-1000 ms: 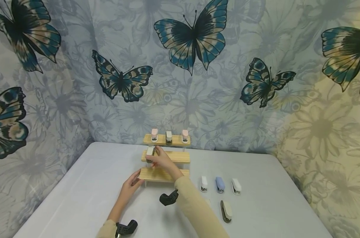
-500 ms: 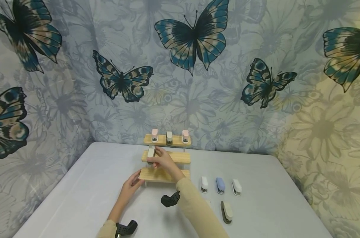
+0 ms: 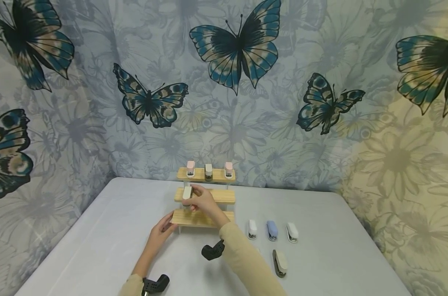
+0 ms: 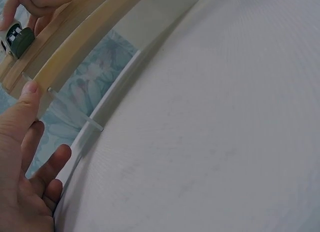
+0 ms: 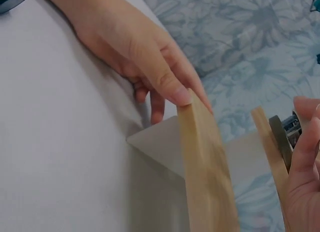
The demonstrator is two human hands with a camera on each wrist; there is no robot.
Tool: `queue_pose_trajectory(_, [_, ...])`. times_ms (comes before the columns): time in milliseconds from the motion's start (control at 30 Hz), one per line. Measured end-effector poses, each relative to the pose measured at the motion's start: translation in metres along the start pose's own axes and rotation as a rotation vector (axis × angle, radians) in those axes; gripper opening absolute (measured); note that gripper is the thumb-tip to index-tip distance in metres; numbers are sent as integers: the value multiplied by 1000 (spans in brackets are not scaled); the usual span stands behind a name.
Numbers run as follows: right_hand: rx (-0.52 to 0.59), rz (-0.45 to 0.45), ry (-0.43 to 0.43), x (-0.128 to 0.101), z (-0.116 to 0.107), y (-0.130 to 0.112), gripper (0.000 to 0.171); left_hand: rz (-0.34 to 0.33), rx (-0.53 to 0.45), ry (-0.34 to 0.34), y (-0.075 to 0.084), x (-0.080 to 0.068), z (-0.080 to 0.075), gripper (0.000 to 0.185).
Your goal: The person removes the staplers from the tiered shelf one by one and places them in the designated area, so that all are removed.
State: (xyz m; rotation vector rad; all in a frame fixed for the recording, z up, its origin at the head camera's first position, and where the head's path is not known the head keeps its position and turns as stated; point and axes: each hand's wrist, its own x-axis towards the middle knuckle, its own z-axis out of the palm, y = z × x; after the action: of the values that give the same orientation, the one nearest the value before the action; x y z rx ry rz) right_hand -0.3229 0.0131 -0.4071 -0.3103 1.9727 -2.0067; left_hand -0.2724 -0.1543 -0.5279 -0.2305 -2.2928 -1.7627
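While left hand (image 3: pixel 160 232) steadies rack (image 3: pixel 203 218), right hand (image 3: pixel 203 201) sets stapler (image 3: pixel 187 192).
Right grip pinches stapler on middle shelf; left thumb presses bottom shelf end, fingers relaxed.

Grey bench (image 3: pixel 98 230) carries three-tier wooden shelf (image 3: pixel 203 218) mid-back. Right of it, row of three small staplers (image 3: pixel 270 230); beige stapler (image 3: pixel 280 262) nearer front edge.

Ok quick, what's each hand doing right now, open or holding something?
Left hand: open, thumb pressed on the end of the bottom wooden shelf.
Right hand: pinching a small cream stapler on the middle wooden shelf.
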Motion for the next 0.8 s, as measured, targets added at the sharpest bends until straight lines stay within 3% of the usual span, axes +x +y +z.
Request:
queue_pose_trajectory(167, [-75,-22,14,-14,0,-10,68,15,28,-33,0,1,-1,49])
queue_pose_trajectory(300, [-93,-46,29,-22,-2,-14,64,3,27,-22,1,1,-1,49])
queue_pose_trajectory(533, [-72,-24,40,-23,-11,-7,66,-28,1,17,-1,1,1,48])
queue_pose_trajectory(800, [-10,-31,92,-24,-31,2,66,-2,55,42,-3,1,2,49])
